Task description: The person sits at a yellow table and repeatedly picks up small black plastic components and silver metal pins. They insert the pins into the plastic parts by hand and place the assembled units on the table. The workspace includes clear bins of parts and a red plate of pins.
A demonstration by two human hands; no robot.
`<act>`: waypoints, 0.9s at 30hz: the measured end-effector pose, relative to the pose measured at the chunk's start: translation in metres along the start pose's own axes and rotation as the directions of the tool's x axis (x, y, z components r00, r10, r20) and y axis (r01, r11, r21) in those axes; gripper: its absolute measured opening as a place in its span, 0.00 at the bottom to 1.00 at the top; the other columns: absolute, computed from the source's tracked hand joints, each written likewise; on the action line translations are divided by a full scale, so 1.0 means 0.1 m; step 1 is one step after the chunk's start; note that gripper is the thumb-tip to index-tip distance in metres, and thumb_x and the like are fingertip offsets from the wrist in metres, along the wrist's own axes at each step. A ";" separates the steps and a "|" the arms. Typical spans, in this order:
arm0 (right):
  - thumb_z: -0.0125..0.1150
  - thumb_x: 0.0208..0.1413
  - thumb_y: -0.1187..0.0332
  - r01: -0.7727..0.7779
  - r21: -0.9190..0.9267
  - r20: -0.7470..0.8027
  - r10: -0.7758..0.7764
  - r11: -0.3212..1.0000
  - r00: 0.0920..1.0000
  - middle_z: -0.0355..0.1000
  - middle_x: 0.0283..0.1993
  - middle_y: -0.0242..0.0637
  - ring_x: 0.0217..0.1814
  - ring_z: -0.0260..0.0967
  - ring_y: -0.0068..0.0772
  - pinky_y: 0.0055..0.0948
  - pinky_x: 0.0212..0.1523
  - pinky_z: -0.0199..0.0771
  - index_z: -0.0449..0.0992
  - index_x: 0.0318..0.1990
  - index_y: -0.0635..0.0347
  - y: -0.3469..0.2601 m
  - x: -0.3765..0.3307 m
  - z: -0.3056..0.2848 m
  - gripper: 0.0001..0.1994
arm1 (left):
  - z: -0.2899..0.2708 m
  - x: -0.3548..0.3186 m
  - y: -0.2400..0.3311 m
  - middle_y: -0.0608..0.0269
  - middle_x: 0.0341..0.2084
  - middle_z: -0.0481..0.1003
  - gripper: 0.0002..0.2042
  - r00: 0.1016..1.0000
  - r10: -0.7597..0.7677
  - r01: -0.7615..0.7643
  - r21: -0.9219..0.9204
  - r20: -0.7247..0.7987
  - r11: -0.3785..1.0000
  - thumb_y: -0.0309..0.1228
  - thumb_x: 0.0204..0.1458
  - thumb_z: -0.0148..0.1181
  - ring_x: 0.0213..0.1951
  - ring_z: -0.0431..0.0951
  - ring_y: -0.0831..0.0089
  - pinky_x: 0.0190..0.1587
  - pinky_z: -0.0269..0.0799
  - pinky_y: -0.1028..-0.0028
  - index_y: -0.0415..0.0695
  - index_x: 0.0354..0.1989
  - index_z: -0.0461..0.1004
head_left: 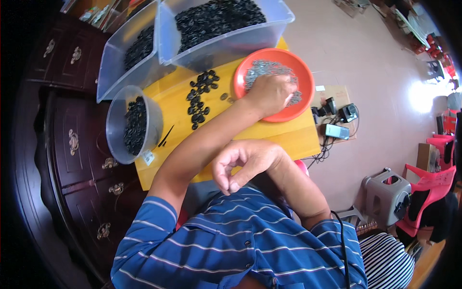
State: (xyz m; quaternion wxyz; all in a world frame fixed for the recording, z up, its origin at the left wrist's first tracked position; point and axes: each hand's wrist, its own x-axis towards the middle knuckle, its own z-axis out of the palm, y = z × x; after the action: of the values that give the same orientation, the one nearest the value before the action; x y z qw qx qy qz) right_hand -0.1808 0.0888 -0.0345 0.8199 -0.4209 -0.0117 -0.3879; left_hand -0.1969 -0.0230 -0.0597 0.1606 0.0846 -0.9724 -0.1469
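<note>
My left hand [273, 95] reaches across in front of my right arm into a round orange-red dish [304, 77]. It is closed over a heap of small, thin silver metal pieces [265, 68]; what its fingertips pinch is hidden. Closer to my body, my right hand [248, 164] hovers at the table's near edge. Its fingers curl toward the thumb, and I cannot make out anything between them. Shiny black oval pieces [196, 103] lie loose in a cluster on the yellow tabletop [168, 98], left of the dish. A few brownish ovals [224, 96] lie between cluster and dish.
Two clear plastic bins [231, 45] [111, 72] of black pieces stand at the back. A clear round tub [115, 123] with more sits at left, beside a thin black tool [166, 136]. Dark wooden drawers [72, 139] flank the left; corded devices [337, 131] and a grey stool [387, 192] are right.
</note>
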 end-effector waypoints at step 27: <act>0.71 0.51 0.73 -0.001 0.001 -0.016 0.001 1.000 1.000 0.76 0.35 0.34 0.37 0.75 0.21 0.20 0.38 0.75 0.76 0.39 0.66 0.10 0.08 -0.01 0.11 | 0.03 0.09 0.10 0.54 0.30 0.76 0.06 0.995 -0.023 0.008 0.152 0.101 0.988 0.28 0.52 0.54 0.31 0.80 0.54 0.32 0.77 0.58 0.41 0.35 0.73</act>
State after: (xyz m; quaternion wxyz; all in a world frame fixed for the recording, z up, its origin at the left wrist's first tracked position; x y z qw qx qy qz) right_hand -0.1696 0.0865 -0.0391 0.8205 -0.4174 -0.0052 -0.3906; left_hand -0.2075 -0.0149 -0.0568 0.1023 0.0964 -0.9870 -0.0779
